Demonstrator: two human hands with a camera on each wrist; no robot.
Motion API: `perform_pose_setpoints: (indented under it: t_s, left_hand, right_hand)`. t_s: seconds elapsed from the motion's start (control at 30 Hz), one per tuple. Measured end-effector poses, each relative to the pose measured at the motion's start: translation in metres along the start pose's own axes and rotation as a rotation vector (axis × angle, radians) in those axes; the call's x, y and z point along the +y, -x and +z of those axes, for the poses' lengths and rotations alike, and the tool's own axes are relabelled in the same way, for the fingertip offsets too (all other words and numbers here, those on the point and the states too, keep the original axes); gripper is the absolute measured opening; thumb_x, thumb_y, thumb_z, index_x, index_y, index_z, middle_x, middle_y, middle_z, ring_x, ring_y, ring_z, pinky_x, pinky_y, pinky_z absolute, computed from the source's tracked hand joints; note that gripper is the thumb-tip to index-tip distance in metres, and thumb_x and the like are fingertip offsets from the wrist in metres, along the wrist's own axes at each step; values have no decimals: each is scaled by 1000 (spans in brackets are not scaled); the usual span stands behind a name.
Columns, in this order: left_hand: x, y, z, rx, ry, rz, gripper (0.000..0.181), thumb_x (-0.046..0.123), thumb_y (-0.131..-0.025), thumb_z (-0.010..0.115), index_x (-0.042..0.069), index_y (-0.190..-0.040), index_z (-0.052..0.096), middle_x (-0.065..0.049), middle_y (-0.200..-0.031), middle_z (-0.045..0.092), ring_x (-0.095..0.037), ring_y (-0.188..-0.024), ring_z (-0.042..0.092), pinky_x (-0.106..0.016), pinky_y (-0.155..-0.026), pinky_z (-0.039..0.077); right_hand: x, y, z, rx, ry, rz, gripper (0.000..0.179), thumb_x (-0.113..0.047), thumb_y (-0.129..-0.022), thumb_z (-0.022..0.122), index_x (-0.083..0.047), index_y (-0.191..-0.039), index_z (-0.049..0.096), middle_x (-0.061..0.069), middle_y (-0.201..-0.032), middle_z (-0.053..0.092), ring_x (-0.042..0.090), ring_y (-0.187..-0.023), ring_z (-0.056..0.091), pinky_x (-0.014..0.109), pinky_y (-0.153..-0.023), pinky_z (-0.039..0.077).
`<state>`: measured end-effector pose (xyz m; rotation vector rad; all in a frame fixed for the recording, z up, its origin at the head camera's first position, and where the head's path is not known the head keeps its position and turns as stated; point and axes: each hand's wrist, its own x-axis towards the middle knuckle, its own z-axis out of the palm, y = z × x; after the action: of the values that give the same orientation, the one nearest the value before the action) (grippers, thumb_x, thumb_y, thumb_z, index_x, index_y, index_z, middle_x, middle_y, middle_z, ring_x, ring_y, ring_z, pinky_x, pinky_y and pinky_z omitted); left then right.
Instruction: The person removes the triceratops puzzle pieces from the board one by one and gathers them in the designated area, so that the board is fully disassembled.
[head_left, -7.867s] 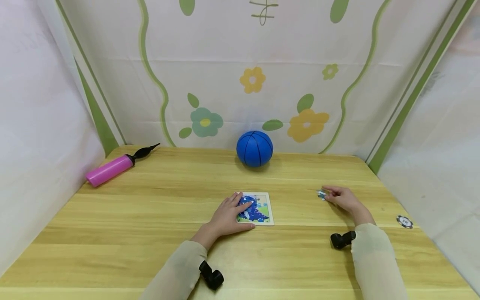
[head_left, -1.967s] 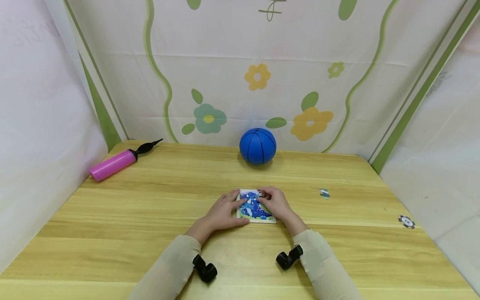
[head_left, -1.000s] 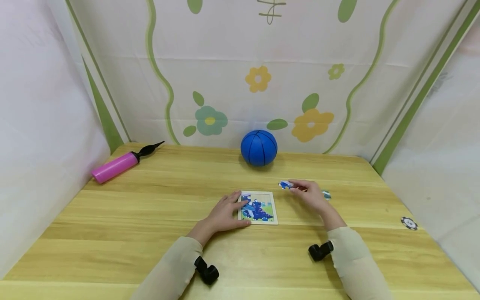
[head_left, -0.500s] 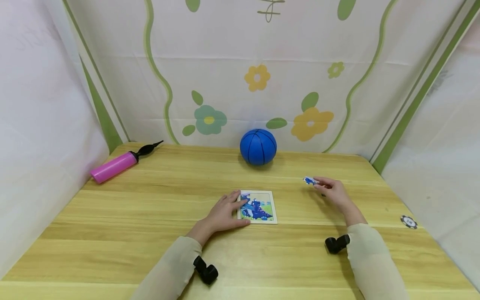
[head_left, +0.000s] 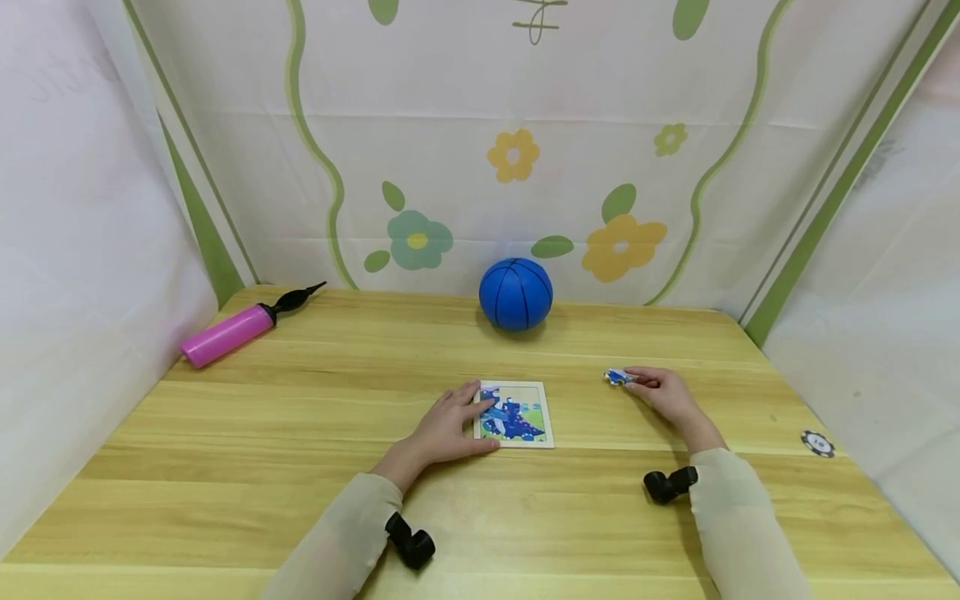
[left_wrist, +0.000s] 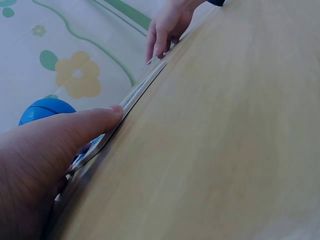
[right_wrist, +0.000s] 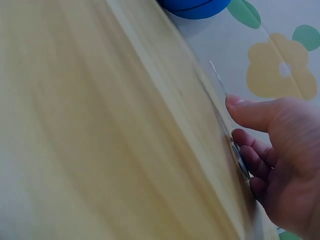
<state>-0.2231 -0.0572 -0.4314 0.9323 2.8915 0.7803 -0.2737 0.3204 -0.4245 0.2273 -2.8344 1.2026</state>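
A small jigsaw board (head_left: 549, 421) with a pale frame and a blue dinosaur picture lies mid-table. Its upper part shows bare backing. My left hand (head_left: 444, 427) rests over its left side, fingers spread and thumb (left_wrist: 97, 122) along the near edge. To the right, close over the table, my right hand (head_left: 667, 397) pinches a blue-and-white jigsaw piece (head_left: 617, 377) by its edge. The right wrist view has this piece (right_wrist: 217, 75) edge-on, beyond the thumb tip. A dark flat edge (right_wrist: 240, 160) shows beneath the curled fingers there. The second loose piece is hidden behind the right hand in the head view.
A blue ball (head_left: 515, 294) sits at the back of the wooden table (head_left: 225, 467), before a flowered cloth wall. A pink hand pump (head_left: 228, 335) with a black nozzle lies back left. Near the right edge is a round black-and-white chip (head_left: 817, 443).
My right hand has carried the blue piece from the board out to the right, then lowered it slightly. Its hand now covers the loose piece there. The left hand has stayed on the board.
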Motion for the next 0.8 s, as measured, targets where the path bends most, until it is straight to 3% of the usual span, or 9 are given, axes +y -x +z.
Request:
perform_pose_setpoints:
  t_s: [0.3,0.6,0.8]
  left_hand:
    - [1,0,-1,-21,-9,-21,74,60,-73,52,14,-130,41,-10,-140,19,-23,-128,12,-42,-100,9]
    - [2,0,-1,-18,-8,-10,73,59,-74,53,14,-130,41,-11,-140,19,-23,-128,12,-43,-100,10]
    - [3,2,-3,-13,-3,-10,73,58,-73,54,13,-130,41,-12,-140,20,-24,-127,13,-42,-100,10]
  right_hand:
    - [4,-1,5,38,77,-121,31,-13,-80,62,0,-108,60,14,-90,57,22,-75,43,34,-63,35]
    - [2,1,4,21,107,-78,35,-18,-82,61,-1,-112,57,18,-98,54,28,-85,44,38,-68,36]
    - [-4,1,1,-54,89,-45,41,-18,-83,59,-2,-120,51,24,-111,49,35,-98,44,48,-79,36]
